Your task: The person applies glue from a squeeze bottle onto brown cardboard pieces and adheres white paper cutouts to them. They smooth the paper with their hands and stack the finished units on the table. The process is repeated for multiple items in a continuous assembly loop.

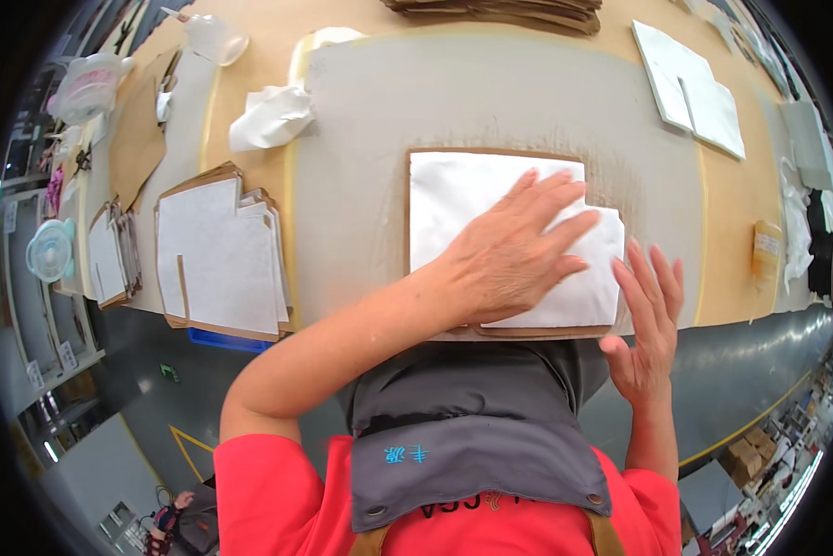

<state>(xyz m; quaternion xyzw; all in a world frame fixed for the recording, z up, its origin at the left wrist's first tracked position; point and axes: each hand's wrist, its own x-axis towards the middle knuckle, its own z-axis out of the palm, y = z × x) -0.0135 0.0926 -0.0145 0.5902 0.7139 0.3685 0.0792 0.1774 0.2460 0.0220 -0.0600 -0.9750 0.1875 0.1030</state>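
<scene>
A white sheet (472,199) with a stepped corner lies on a brown cardboard piece (527,331) of the same shape, on a grey mat (370,139) at the table's near edge. My left hand (509,255) reaches across and lies flat on the sheet with its fingers spread, gripping nothing. My right hand (648,320) is open with straight fingers beside the sheet's right edge, its fingertips touching or nearly touching the lower right corner.
A stack of similar white-faced cardboard pieces (217,255) lies at the left, with a crumpled white cloth (268,116) behind it. White sheets (690,88) sit far right, brown cardboard (500,9) at the back, and plastic containers (87,88) far left. A small yellowish bottle (766,250) lies at the right.
</scene>
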